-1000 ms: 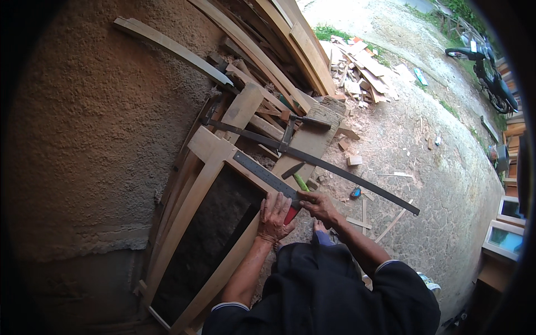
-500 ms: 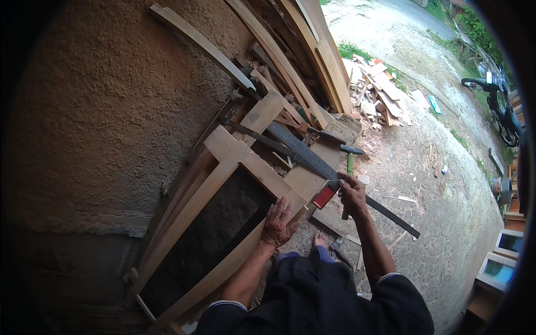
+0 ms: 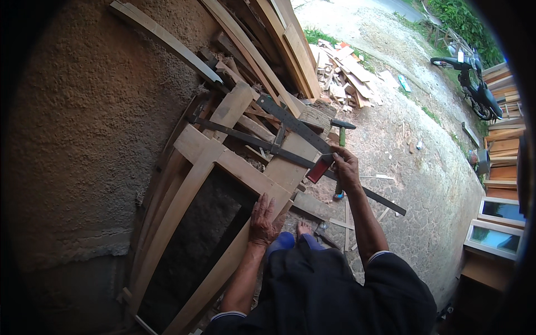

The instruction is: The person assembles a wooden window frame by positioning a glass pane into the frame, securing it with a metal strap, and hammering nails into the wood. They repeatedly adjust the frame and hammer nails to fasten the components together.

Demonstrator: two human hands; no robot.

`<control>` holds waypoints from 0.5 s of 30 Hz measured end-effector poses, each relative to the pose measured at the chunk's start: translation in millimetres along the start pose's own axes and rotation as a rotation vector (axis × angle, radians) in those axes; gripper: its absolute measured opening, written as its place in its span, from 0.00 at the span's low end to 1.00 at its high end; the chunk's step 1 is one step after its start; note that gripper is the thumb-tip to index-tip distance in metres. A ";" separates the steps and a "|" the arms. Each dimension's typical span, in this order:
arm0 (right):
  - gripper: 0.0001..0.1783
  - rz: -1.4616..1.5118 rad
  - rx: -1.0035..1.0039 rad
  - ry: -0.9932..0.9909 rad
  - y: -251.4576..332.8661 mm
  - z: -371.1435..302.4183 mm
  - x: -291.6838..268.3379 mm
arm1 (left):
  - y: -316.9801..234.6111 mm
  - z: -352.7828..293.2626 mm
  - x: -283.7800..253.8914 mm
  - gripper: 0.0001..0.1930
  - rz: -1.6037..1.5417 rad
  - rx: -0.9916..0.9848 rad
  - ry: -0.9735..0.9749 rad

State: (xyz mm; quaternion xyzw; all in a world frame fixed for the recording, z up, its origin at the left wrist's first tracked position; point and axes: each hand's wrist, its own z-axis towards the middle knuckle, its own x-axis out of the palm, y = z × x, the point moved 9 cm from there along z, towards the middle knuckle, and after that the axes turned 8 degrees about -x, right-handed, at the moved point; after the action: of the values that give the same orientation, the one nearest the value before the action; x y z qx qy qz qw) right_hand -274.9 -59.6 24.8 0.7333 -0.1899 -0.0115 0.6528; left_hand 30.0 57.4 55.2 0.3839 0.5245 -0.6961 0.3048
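My left hand lies flat and open on the near corner of a wooden frame, its fingers pointing away from me. Just beyond that corner, my right hand grips a try square with a red stock and a long dark blade. The blade points up and left over the wood. A thin light sliver shows at the fingertips, too small to name. Beneath the square, a long dark bar clamp runs across the frame's end and extends past my right forearm.
A hammer with a green handle rests beyond my right hand. Long boards lean by the rough wall. Wood offcuts are heaped on the ground. A motorcycle and small glazed frames stand at the right.
The square has shifted away from the frame's corner in my right hand, uncovering more of the clamp. My left hand stays on the frame. The whole view has shifted.
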 end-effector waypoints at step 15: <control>0.13 -0.010 0.331 -0.342 -84.3 -312.7 -176.5 | -8.0 -0.7 9.6 0.33 0.063 0.054 0.038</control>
State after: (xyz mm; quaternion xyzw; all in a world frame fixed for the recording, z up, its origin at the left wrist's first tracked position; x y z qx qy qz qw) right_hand -333.6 296.5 -50.9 0.8185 -0.2933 -0.1077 0.4821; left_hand 18.6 60.0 50.9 0.4216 0.4987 -0.6927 0.3062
